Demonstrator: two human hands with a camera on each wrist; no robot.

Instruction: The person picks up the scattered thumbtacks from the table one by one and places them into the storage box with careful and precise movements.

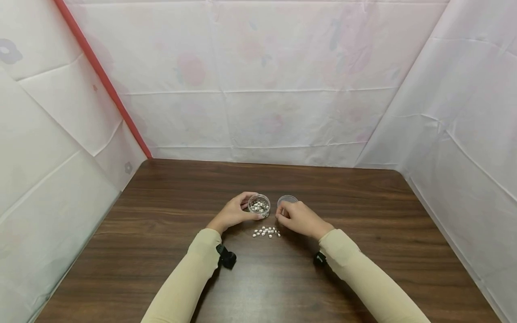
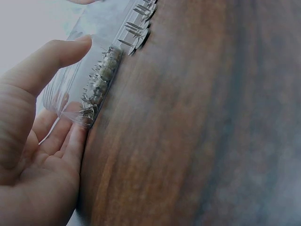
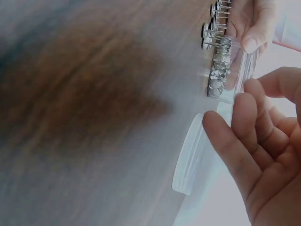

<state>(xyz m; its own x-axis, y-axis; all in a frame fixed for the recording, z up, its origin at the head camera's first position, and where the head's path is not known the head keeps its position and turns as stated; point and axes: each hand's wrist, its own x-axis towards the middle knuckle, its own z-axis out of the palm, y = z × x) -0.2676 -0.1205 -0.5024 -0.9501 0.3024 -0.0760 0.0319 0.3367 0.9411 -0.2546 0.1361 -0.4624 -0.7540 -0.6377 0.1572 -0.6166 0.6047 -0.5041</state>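
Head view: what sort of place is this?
Probably a makeshift indoor work booth: a wood-grain table, pale patterned sheets on three sides, and a red strip running down near the left corner.

You have in front of you one counter (image 1: 363, 202). On it there is one clear jar (image 1: 269, 206), and beside it one clear lid (image 1: 287, 197). Outside the jar you have about fifteen loose tacks (image 1: 266, 231); some overlap, so the number is not exact. Inside the jar are many more, too crowded for counting. You show two sleeves (image 1: 181, 278), two black wrist devices (image 1: 229, 259) and one red strip (image 1: 105, 80).
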